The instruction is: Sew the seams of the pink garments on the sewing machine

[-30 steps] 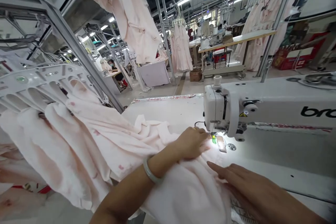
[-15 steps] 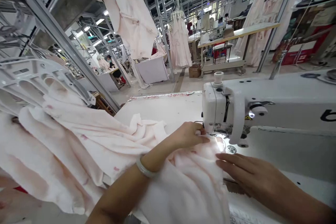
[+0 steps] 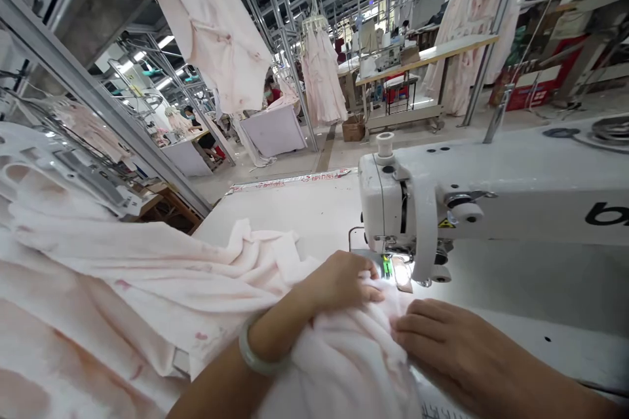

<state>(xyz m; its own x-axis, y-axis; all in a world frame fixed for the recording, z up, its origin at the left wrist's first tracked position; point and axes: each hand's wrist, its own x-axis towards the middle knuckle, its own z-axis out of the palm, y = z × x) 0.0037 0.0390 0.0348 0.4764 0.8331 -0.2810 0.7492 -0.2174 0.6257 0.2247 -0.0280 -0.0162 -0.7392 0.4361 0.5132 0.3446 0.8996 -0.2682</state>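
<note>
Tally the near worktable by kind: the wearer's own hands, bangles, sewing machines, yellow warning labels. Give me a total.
Hands: 2 (left hand, right hand)
Bangle: 1
Sewing machine: 1
Yellow warning label: 1
Total: 5

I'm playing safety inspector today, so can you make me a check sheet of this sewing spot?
Surface: white table, with lettered tape along its far edge.
Job's things: pale pink cloth, bunched in folds beside the sewing machine.
Clutter: nothing seen on the table beyond cloth and machine; a brown box stands on the floor behind.
Grips: left hand on the cloth, blurred; right hand touches its right side.
Cables: nothing seen for certain.
Surroundings: hanging pink garments and another worktable.
</note>
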